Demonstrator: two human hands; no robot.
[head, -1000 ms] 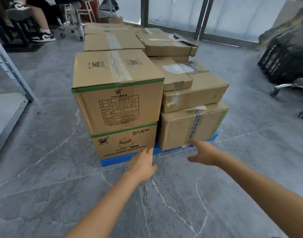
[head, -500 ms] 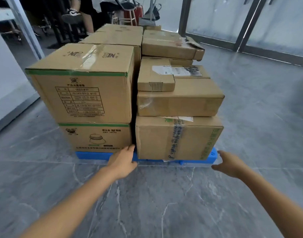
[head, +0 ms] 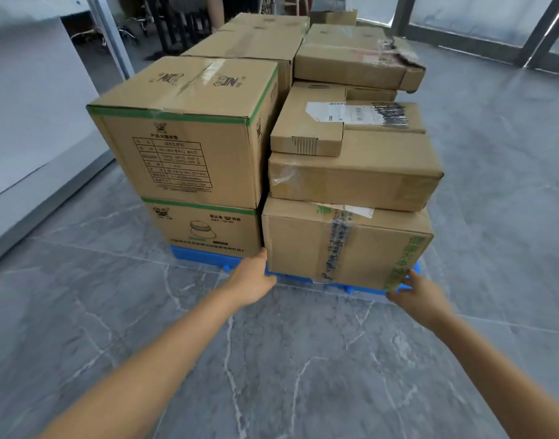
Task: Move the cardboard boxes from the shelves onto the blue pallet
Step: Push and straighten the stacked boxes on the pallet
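Note:
A blue pallet (head: 202, 256) lies on the grey floor and bears several stacked cardboard boxes. At the front left, a green-edged box (head: 189, 131) stands on a box printed with a lamp (head: 208, 226). At the front right, a taped box (head: 344, 245) sits on the pallet under a flat box (head: 354, 175) and a small labelled box (head: 309, 122). My left hand (head: 252, 280) touches the taped box's lower left corner, thumb up along its edge. At the lower right corner, my right hand (head: 420, 296) touches the same box. Neither hand's fingertips show clearly.
A white shelf board (head: 34, 122) and its metal post (head: 110, 36) stand at the left. Chair legs and a person's legs (head: 214, 11) are behind the pallet. Glass panels with dark frames (head: 537, 30) run along the back right. Grey marbled floor (head: 303, 359) lies in front.
The view has swung left around the pallet and come closer. Both hands moved forward from the floor in front of the pallet to the taped box's lower corners.

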